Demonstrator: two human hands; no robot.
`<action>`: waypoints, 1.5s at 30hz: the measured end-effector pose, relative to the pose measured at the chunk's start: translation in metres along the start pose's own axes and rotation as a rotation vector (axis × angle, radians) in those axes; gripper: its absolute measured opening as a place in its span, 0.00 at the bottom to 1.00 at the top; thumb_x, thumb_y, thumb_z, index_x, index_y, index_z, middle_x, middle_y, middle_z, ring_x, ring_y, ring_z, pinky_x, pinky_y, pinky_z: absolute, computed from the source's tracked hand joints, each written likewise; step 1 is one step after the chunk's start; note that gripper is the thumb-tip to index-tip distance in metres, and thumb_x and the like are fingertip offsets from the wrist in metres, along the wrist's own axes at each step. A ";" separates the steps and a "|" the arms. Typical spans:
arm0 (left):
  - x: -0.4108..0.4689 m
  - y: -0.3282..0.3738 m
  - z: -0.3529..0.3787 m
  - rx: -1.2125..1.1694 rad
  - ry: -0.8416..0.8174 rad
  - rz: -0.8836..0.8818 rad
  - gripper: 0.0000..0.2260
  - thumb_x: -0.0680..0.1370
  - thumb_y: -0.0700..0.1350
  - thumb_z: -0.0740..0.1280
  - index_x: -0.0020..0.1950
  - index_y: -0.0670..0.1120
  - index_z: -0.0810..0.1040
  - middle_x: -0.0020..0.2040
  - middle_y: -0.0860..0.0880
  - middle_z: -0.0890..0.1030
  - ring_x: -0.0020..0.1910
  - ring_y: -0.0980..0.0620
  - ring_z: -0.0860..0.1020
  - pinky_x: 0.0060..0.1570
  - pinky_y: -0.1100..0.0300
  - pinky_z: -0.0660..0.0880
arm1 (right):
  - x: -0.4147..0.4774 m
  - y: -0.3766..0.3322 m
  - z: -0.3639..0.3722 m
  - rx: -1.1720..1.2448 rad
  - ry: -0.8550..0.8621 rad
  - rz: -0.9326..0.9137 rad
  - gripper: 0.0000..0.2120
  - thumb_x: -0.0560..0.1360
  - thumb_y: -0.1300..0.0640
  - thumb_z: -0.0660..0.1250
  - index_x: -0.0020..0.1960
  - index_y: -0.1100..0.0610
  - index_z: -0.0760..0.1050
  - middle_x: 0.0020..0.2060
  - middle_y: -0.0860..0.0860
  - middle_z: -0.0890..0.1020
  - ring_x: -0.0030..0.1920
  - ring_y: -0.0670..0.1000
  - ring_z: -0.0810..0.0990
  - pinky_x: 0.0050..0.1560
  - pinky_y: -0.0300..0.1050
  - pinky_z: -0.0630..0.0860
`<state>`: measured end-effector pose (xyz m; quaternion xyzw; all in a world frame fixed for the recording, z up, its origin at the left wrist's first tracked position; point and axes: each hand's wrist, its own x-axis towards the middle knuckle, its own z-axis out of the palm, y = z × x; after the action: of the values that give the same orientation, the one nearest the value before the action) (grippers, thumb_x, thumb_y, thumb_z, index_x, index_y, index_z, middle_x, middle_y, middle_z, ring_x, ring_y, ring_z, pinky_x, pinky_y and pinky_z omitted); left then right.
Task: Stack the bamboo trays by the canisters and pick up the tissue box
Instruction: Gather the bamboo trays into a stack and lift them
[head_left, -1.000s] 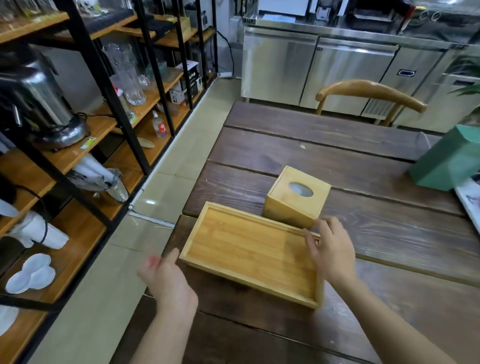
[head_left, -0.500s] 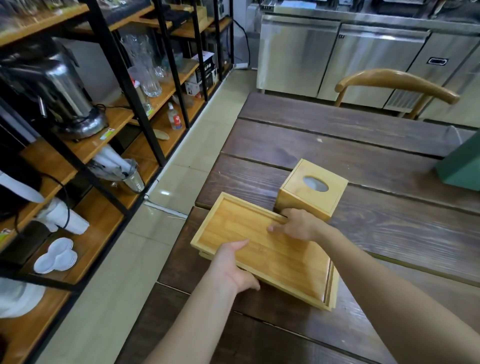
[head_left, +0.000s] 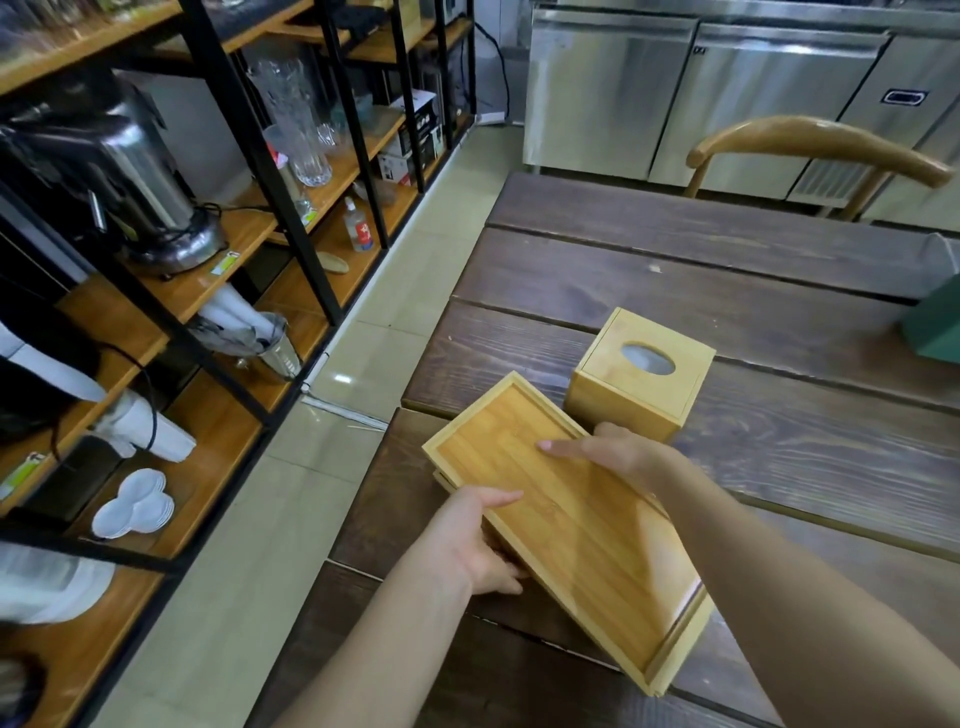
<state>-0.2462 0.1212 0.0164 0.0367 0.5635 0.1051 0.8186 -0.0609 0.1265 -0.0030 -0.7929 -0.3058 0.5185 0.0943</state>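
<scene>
A person's two bare hands hold a stack of two bamboo trays at the near left corner of a dark wooden plank table (head_left: 727, 291). The top tray (head_left: 561, 525) is a shallow rectangle with a raised rim, its long side running diagonally from upper left to lower right. A second tray (head_left: 688, 647) lies directly under it; only its edge shows, at the far left corner and along the lower right end.

The left hand (head_left: 467, 545) grips the near long side of the stack, thumb resting on top of the rim and fingers curled underneath. The right hand (head_left: 618, 452) reaches across from the right and lies over the far long rim, fingers stretched flat onto the top tray's inner surface.

One bamboo tissue box (head_left: 641, 376), a cube with an oval opening in its lid, stands on the table just beyond the trays, close to the right hand. Whether it touches the trays cannot be told.

One curved wooden chair back (head_left: 815, 143) shows at the table's far side, in front of stainless steel cabinets (head_left: 701, 98). To the left, black-framed wooden shelves (head_left: 218, 270) hold glassware, a metal appliance, white dishes and one small bottle with a red label (head_left: 358, 228). A green object (head_left: 935, 327) is cut off at the right edge.
</scene>
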 end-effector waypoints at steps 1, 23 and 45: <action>0.001 -0.001 0.000 0.019 0.003 0.013 0.36 0.73 0.38 0.69 0.77 0.44 0.56 0.74 0.35 0.64 0.74 0.33 0.59 0.74 0.38 0.46 | -0.001 0.001 0.002 0.011 -0.007 0.006 0.49 0.62 0.32 0.70 0.73 0.58 0.60 0.72 0.56 0.66 0.70 0.59 0.67 0.68 0.57 0.66; -0.012 0.000 0.010 0.307 -0.061 1.042 0.23 0.65 0.51 0.76 0.56 0.61 0.72 0.55 0.52 0.81 0.55 0.51 0.81 0.49 0.54 0.78 | -0.062 0.003 -0.009 0.659 0.259 -0.683 0.35 0.56 0.43 0.75 0.60 0.54 0.72 0.54 0.52 0.82 0.53 0.50 0.83 0.51 0.49 0.81; 0.002 0.023 -0.001 0.583 -0.212 1.145 0.44 0.53 0.66 0.78 0.65 0.59 0.67 0.60 0.55 0.77 0.58 0.57 0.78 0.51 0.59 0.79 | -0.062 0.016 -0.014 0.657 0.065 -0.814 0.46 0.58 0.58 0.79 0.71 0.57 0.60 0.64 0.58 0.76 0.63 0.55 0.77 0.53 0.47 0.80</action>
<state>-0.2493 0.1436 0.0181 0.5618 0.3763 0.3633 0.6409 -0.0594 0.0799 0.0425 -0.5542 -0.4076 0.4834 0.5413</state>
